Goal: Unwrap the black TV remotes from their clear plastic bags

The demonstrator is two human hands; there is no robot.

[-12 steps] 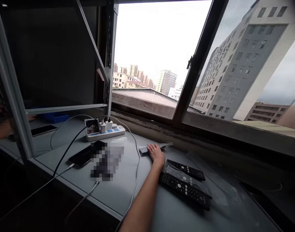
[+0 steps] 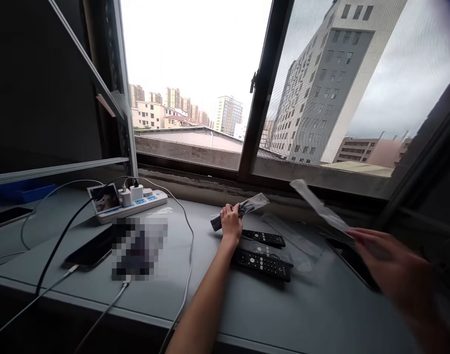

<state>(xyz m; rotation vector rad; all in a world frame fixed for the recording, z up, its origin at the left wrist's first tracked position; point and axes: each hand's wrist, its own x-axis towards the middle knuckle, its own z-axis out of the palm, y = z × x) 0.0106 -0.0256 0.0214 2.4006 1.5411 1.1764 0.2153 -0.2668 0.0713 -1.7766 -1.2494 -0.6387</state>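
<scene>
- Tabletop (image 2: 320, 319) spreads before us, three remotes (image 2: 267, 252) at four o'clock from our left hand (image 2: 231, 223).
- Our right hand (image 2: 389, 263), at three o'clock from our left, pinches a clear sleeve (image 2: 320, 206).
- Our left curls around a bagged remote (image 2: 216, 223), twelve o'clock ahead.

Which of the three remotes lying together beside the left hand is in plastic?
The middle remote: clear plastic covers it, while the far remote and the near remote look bare.
</scene>
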